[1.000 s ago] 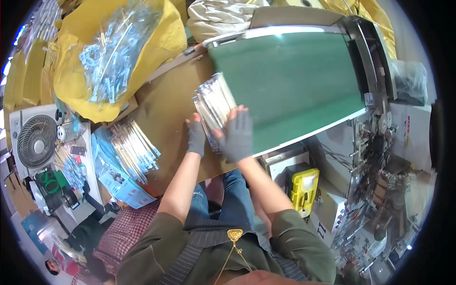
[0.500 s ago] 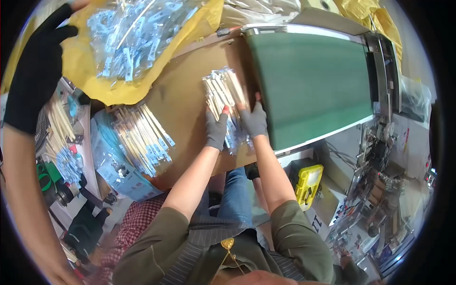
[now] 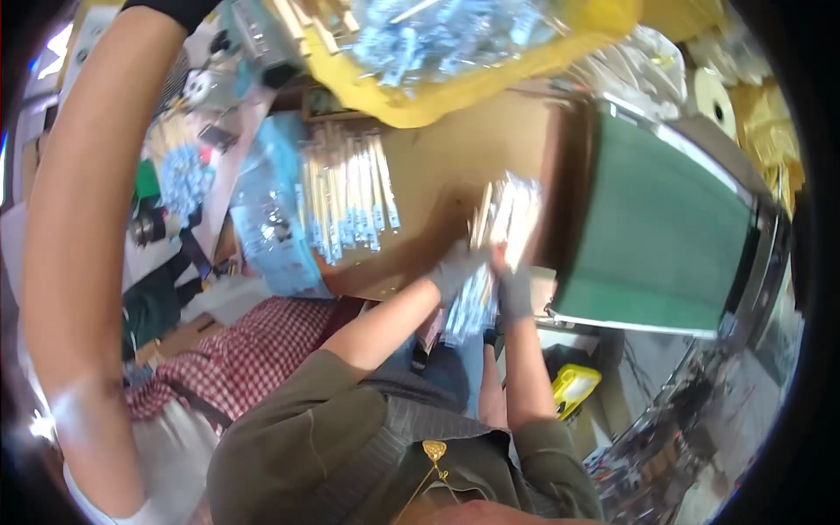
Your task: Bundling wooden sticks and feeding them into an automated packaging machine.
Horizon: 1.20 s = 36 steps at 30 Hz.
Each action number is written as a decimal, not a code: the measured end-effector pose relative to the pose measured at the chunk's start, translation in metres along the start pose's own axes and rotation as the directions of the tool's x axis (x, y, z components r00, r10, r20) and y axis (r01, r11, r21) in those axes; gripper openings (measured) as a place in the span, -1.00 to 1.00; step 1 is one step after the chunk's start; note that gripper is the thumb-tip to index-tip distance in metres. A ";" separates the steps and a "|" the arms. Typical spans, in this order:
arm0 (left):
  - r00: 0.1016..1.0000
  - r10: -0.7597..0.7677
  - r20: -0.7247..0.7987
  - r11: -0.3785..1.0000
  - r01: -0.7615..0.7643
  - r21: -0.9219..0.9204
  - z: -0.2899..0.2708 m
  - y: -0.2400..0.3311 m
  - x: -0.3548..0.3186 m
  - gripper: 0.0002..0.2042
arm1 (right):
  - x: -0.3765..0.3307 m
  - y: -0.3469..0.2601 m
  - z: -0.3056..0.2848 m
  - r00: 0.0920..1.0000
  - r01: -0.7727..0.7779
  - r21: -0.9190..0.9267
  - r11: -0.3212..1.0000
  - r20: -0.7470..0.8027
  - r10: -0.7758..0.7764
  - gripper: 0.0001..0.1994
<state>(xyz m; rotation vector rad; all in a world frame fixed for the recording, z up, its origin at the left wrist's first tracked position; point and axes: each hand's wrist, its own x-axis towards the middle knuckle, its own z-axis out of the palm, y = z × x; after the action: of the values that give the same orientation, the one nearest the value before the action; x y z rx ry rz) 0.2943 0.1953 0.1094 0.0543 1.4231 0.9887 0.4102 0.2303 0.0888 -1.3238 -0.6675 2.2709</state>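
Between my gloved hands is a bundle of wooden sticks in clear plastic wrappers with blue ends, like wrapped chopsticks, held slantwise over the board's near edge. My left hand, in a grey fingerless glove, closes on the bundle's left side. On its right side my right hand, in the same kind of glove, also grips it. Motion blurs the fingers somewhat. More wrapped sticks lie side by side at the left of the brown board.
A green conveyor belt stands at the right. At the far side lies a yellow sack with blue-ended wrapped sticks. A blue plastic bag is left of the laid-out sticks. Another person's bare arm rises at the left. A yellow case sits below the belt.
The view has swung, so the board and belt appear farther right. My hands have drawn the bundle nearer to my body, past the board's near edge. The other person's arm has moved up.
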 end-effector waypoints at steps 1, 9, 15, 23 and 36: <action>0.995 0.062 0.072 0.994 -0.068 0.083 -0.011 -0.017 -0.024 -0.71 | -0.035 0.005 0.003 0.999 -0.013 -0.001 1.000 -0.031 0.013 -0.69; 0.992 0.117 0.049 0.991 -0.120 0.063 -0.014 -0.076 -0.146 -0.62 | -0.147 0.020 0.003 0.980 0.000 -0.212 0.977 0.196 0.042 -0.61; 0.930 0.366 -0.034 0.931 -0.365 0.009 -0.043 -0.004 -0.170 -0.55 | -0.125 -0.024 0.072 0.878 0.150 -0.432 0.889 0.471 0.081 -0.40; 0.972 0.218 -0.089 0.925 -0.235 -0.298 -0.173 0.046 -0.203 -0.56 | -0.094 0.031 0.217 0.745 0.202 -0.348 0.915 0.662 0.087 -0.28; 0.335 0.465 -0.820 0.883 -0.104 0.458 -0.502 0.276 -0.213 -0.29 | 0.071 0.075 0.643 0.664 0.683 -0.634 0.364 0.746 0.055 -0.14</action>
<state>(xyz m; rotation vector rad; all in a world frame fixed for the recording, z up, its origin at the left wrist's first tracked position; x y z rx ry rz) -0.2355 -0.0173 0.3282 -0.0056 2.7390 1.1066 -0.1987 0.0891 0.2721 -0.4063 -2.4648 1.9151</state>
